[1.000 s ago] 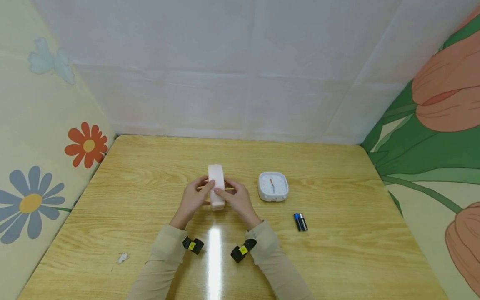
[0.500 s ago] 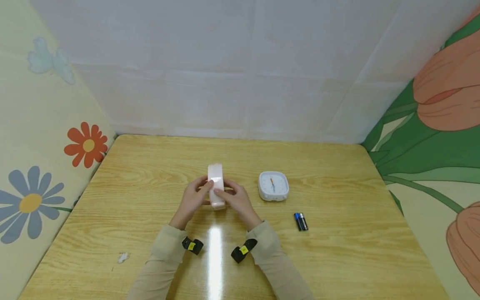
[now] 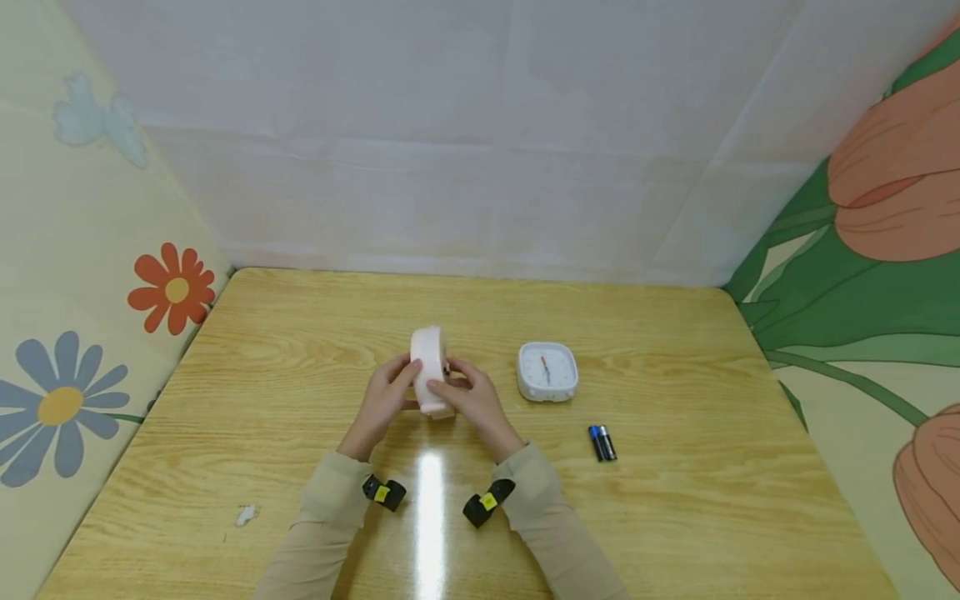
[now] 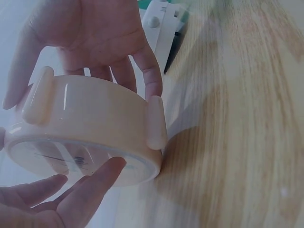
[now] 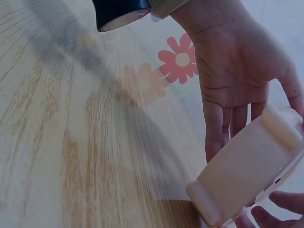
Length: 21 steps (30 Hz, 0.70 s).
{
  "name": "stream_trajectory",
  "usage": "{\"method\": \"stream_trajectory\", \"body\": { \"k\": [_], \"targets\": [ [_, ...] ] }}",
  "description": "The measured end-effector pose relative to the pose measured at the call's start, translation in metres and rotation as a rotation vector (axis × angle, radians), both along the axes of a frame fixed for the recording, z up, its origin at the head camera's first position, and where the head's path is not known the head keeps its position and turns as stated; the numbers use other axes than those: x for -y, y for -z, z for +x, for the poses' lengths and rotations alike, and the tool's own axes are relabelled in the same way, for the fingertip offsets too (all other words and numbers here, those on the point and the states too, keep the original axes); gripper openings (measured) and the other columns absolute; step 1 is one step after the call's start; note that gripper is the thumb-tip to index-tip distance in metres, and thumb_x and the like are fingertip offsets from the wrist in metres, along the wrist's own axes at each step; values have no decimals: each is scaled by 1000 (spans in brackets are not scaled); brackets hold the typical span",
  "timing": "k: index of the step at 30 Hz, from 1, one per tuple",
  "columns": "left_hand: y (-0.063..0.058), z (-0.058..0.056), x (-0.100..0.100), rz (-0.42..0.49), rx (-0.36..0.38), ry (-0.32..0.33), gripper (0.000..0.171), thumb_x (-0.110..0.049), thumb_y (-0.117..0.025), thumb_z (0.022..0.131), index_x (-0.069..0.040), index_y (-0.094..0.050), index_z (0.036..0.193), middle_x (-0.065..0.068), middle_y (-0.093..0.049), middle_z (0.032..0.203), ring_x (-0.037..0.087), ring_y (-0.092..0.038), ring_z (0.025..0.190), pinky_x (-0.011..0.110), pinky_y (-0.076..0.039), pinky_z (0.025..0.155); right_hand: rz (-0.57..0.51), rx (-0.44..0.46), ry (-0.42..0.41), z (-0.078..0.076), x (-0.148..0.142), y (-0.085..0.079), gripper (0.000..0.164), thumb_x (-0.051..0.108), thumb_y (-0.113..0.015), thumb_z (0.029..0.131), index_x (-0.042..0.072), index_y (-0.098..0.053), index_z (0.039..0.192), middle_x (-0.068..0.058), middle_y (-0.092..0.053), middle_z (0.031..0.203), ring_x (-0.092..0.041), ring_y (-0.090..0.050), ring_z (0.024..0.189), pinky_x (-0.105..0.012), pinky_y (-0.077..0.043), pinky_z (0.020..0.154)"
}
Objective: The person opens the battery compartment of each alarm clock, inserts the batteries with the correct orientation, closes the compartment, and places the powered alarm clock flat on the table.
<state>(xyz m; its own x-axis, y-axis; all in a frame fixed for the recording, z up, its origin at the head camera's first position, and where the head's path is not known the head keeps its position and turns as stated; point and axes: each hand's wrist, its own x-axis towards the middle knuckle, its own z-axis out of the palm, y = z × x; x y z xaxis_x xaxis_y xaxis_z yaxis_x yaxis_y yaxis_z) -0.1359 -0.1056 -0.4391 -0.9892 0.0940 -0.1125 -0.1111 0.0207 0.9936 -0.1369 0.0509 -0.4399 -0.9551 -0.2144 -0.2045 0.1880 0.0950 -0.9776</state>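
A round, pale pink clock (image 3: 427, 346) stands on edge between both hands, its narrow side towards the head camera. The left hand (image 3: 382, 400) holds it on the face side, fingers over the dial, which shows in the left wrist view. On the opposite side, the right hand (image 3: 477, 402) grips the clock with its thumb on the rim and fingers behind. Two stubby feet (image 4: 156, 122) stick out from the rim. Small dark openings on the back edge show in the right wrist view, near the right fingertips (image 5: 263, 216).
Right of the hands sits a white square clock (image 3: 547, 372). Two batteries (image 3: 602, 443) lie side by side nearer the front on the wooden table (image 3: 675, 517). A small white worn patch (image 3: 246, 515) marks the table at left. Each wrist carries a black camera (image 3: 487, 502).
The pink clock has turned slightly in the hands, its top shifting left, so that a strip of its back now shows on the right. The white clock and batteries stay put.
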Motion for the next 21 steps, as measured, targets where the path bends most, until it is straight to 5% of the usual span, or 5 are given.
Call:
{"method": "stream_trajectory", "body": {
  "k": [21],
  "targets": [
    [1, 2, 3, 15, 22, -15, 46, -21, -41, 96, 7, -39, 132, 24, -50, 120, 31, -52, 100, 41, -53, 71, 5, 61, -56, 0, 1, 4, 73, 42, -66, 80, 6, -38, 138, -14, -46, 129, -24, -52, 106, -36, -46, 86]
  ]
}}
